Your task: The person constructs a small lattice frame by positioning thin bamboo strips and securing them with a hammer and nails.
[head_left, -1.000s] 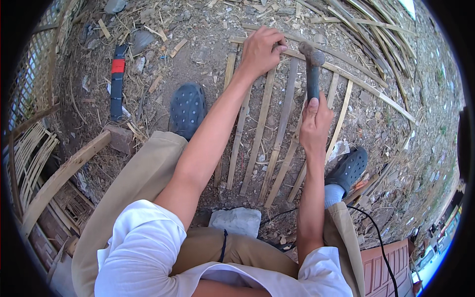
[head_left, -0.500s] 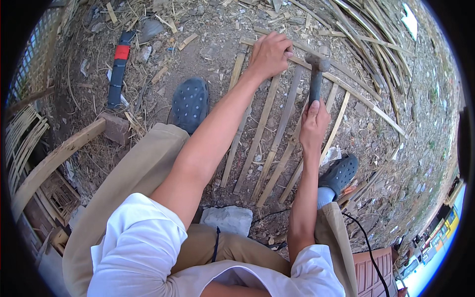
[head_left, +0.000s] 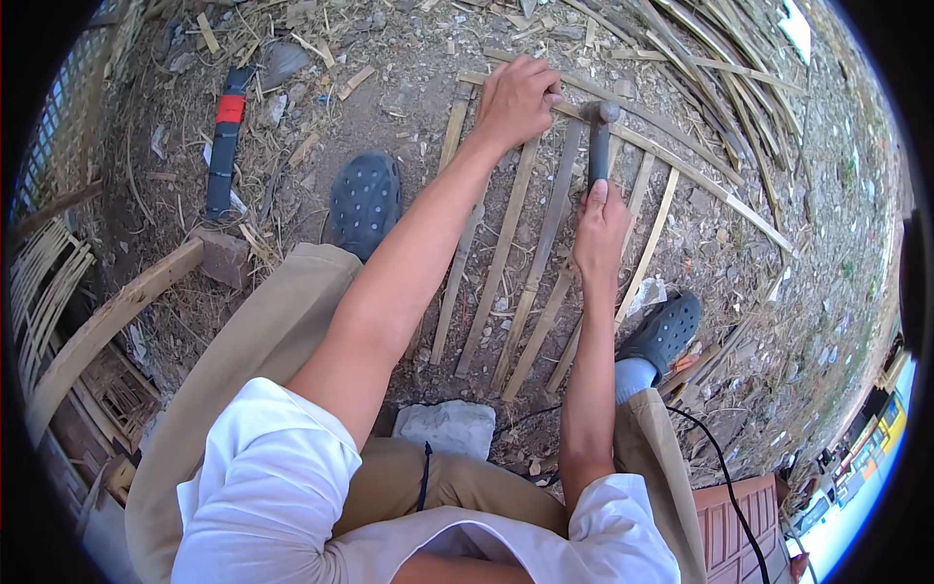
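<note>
The right hand (head_left: 601, 229) is closed around the dark handle of a hammer with a blunt, rounded, dull grey metal head (head_left: 599, 136), its thumb laid along the grip. The hammer's head overlaps a long, thin, pale wooden crosspiece (head_left: 671, 160); whether they touch cannot be told. The left hand (head_left: 516, 102) is bunched over the crosspiece near its left end, fingers curled; the fingertips are partly hidden, so what they pinch cannot be told.

From the crosspiece, narrow, rough-edged wooden slats (head_left: 498, 255), some tan and one greyer, run toward the person, spaced apart like ribs. Just beyond the crosspiece lies a second thin, weathered wooden strip (head_left: 671, 137), and past its right half a loose heap of long, bowed, split strips (head_left: 720, 68).

Well left of the crosspiece lies a flat, dark, elongated object with a bright red band (head_left: 224, 146). On the person's side of it are two dark, perforated rubber clogs (head_left: 365, 204), one on either side of the slats, and a rough, whitish, blocky stone (head_left: 448, 428).

Under everything is bare brown ground (head_left: 778, 389), gritty and strewn with straw, chips and pebbles. Farther out to the crosspiece's left stands a lattice fence (head_left: 58, 117); nearer the person on that side, a squared timber (head_left: 117, 302) meets a reddish block (head_left: 226, 258). Behind the crosspiece's right end, toward the person, are a black cable (head_left: 730, 467) and a reddish-brown panelled surface (head_left: 735, 530).
</note>
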Demonstrator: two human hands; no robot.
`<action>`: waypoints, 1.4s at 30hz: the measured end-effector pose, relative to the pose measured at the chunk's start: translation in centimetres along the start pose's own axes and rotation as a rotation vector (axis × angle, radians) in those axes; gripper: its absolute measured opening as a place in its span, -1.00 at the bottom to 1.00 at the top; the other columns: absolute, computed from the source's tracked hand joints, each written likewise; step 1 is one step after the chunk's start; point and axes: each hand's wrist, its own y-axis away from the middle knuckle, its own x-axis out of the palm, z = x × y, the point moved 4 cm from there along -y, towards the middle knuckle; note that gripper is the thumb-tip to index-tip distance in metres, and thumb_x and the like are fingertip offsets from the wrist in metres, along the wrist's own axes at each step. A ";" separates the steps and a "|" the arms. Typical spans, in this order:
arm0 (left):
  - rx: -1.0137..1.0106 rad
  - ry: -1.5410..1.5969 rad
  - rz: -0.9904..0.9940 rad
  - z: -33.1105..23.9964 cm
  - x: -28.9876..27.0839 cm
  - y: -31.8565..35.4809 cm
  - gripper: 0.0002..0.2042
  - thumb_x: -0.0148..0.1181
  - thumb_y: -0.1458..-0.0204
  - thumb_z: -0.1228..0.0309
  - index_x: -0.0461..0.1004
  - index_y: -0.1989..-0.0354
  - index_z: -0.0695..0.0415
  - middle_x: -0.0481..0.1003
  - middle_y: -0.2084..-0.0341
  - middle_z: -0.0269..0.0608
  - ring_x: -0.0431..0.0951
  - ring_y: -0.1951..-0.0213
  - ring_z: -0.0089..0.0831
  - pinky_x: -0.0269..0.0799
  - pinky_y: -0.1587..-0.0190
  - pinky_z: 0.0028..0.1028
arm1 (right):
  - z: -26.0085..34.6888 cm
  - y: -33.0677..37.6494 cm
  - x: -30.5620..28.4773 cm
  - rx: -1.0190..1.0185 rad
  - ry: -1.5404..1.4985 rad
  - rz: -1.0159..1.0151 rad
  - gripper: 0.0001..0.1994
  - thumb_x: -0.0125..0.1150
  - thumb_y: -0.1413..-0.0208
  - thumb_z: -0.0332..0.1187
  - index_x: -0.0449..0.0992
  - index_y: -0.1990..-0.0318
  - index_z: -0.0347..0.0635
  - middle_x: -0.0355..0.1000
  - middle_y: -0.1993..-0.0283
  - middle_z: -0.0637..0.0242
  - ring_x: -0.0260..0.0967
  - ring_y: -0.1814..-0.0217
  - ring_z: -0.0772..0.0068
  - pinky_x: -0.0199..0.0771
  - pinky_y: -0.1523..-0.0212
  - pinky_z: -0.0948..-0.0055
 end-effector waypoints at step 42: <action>0.010 -0.007 -0.010 0.2 0.4 0.4 -0.93 0.43 -0.09 0.43 0.62 0.34 0.03 0.58 0.32 -0.37 0.58 0.06 -0.23 0.44 -0.07 -0.14 | 1.7 2.2 -0.9 -0.082 -0.094 -0.070 -0.48 -0.20 -0.68 -0.07 0.42 0.25 -0.35 0.33 0.60 0.09 0.33 0.63 0.05 0.22 0.51 0.01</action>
